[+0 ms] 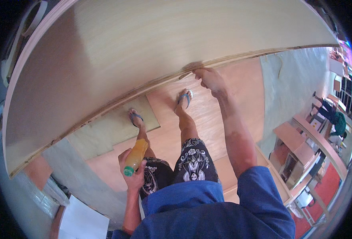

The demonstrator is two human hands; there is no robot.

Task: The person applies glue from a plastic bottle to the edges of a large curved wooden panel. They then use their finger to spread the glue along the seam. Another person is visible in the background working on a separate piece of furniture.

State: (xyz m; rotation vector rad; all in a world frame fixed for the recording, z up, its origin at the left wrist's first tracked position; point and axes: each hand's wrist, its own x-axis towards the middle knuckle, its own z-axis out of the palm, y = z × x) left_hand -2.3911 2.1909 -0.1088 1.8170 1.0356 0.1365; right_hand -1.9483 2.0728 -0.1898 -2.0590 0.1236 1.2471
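Note:
My left hand (134,173) is wrapped around a clear plastic bottle (137,152) of yellowish liquid, whose green cap points back towards me. My right hand (208,79) is at the near edge of a large plywood panel (164,38), with a thin strip of wood or veneer (185,76) at its fingertips. Whether the fingers pinch that strip or only touch it, I cannot tell. Layers show along the panel's edge, and a darker patch covers part of its left side.
Sheets of board (241,89) cover the floor under my sandalled feet. A white-topped board (83,219) lies at lower left. To the right are wooden furniture pieces (293,140), a red floor covering (325,191) and a bending person in green (338,122).

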